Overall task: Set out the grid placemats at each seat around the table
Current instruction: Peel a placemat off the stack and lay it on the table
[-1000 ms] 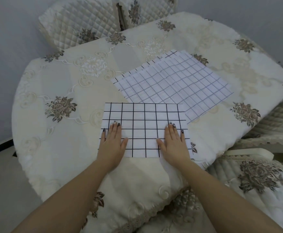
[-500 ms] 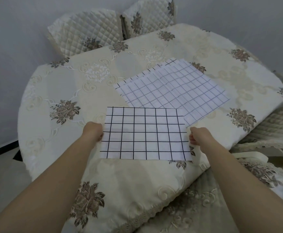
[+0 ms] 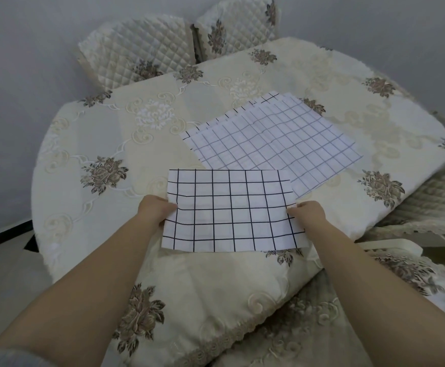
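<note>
Grip, left hand [image 3: 154, 211]: pinched on the left edge of the near grid placemat [image 3: 232, 210], thumb on top of the sheet.
Grip, right hand [image 3: 309, 214]: pinched on the right edge of the same placemat, fingers curled around it.
Near placemat: at 6 o'clock on the counter [image 3: 89, 144], close to the near rim, bold black grid on white, slightly rippled between the two hands; whether it lies flat or is raised a little I cannot tell.
Placemat stack [image 3: 274, 140]: toward the counter's middle, at 1 o'clock from the held sheet, several sheets fanned and turned at an angle; the held sheet's far right corner overlaps its near edge.
Counter cover: cream cloth with brown flower patches.
Quilted chair backs [image 3: 142, 51]: at 12 o'clock, behind the far rim.
Cushioned seat [image 3: 411, 268]: at 4 o'clock, below the rim.
</note>
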A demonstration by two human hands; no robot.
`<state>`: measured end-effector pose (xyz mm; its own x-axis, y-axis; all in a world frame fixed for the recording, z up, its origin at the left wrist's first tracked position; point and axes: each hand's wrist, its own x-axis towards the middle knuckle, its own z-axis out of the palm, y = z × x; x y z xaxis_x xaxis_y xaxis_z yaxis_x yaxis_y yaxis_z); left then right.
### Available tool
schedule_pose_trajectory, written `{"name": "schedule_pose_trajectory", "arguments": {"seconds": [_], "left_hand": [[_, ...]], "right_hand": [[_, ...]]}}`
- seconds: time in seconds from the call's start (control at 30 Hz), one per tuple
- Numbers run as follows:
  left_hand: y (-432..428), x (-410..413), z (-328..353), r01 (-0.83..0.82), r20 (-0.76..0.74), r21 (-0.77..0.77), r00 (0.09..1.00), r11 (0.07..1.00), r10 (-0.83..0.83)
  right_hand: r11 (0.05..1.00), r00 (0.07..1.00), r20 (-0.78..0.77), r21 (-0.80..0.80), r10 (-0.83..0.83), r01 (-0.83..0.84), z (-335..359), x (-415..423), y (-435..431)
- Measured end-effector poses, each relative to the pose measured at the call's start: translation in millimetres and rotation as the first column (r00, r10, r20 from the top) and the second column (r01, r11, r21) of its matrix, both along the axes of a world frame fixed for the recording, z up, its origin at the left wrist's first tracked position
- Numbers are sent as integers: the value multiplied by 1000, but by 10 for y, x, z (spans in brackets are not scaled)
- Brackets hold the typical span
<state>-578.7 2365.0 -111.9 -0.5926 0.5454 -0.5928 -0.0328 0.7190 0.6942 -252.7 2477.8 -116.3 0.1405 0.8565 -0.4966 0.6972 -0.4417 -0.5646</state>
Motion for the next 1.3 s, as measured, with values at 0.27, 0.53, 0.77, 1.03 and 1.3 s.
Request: {"name": "schedule_pose_trajectory", "arguments": {"seconds": [0.27,0.53,0.77,1.03,1.3], "left_hand": [[-59,88,53,-24,58,75,998,997,20],[19,257,332,115,-21,178,993,977,-113],[299,743,722,275,31,290,955,917,-296],[462,2075,1128,550,-20,392,807,738,-590],[304,3494,1316,714,-3,433,612,550,-791]], "right_hand": [[996,997,-65,77,-44,49,11,96,-63],[947,957,-197,199,-213,252,379,469,-308],[845,894,-265,313,-361,434,846,1119,-723],[592,694,-384,362,-609,720,1161,2244,-1659],[366,486,-401,340,-776,866,1181,3245,-2780]]}}
